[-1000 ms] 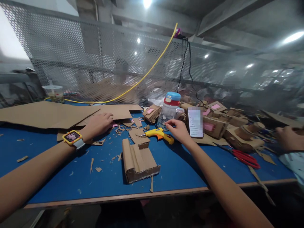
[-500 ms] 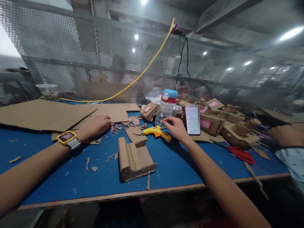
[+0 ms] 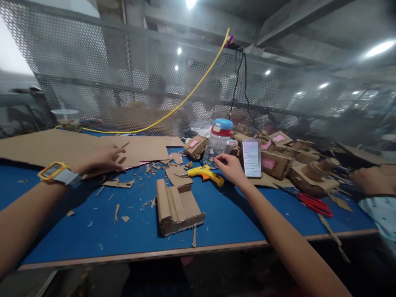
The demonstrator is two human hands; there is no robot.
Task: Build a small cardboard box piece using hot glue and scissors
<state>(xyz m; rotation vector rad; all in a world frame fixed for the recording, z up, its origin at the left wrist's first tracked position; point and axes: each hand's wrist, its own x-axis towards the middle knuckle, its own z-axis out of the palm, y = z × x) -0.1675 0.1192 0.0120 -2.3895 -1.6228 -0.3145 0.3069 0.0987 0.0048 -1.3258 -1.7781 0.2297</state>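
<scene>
My left hand, with a yellow-framed watch on its wrist, rests over the large cardboard sheet, its fingers apart. My right hand has thumb and bent forefinger close together in front of the clear water bottle; anything between the fingertips is too small to make out. Just left of that hand lies a yellow glue gun, its nozzle over a cardboard scrap. Closer to me sits a stepped cardboard piece, which neither hand touches.
Cardboard scraps litter the blue table. A lit phone leans against a pile of cardboard parts. Red-handled scissors lie at right, near another person's hand. A yellow cable crosses the mesh partition.
My left hand has slid leftward along the cardboard and its fingers have spread. My right hand stays almost in place by the bottle. The view has shifted slightly.
</scene>
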